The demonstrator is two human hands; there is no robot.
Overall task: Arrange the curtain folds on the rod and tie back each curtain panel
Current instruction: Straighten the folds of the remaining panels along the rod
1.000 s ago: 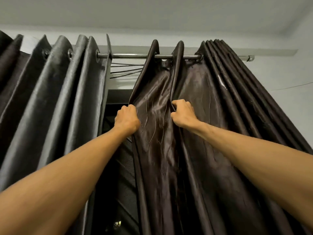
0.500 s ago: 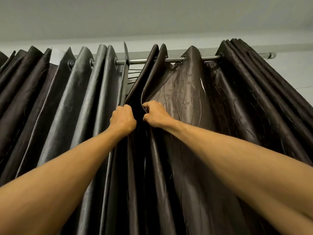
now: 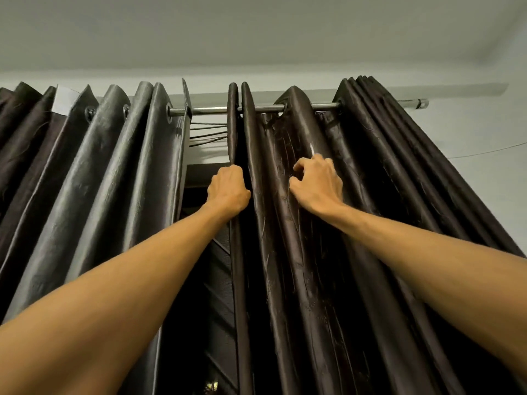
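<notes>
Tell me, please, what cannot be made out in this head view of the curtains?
- Left hand fingers: hidden behind the right panel's edge fold, so its grip is unseen.
- Curtain bottoms and any tie-backs: cut off by the lower frame edge.
- Left end of the rod: covered by the left panel.

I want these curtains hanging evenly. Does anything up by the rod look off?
Yes. On the right panel the folds are uneven: two pressed together near its inner edge, one alone, then a tight bunch at the far end. A white tag sticks up from the left panel.
</notes>
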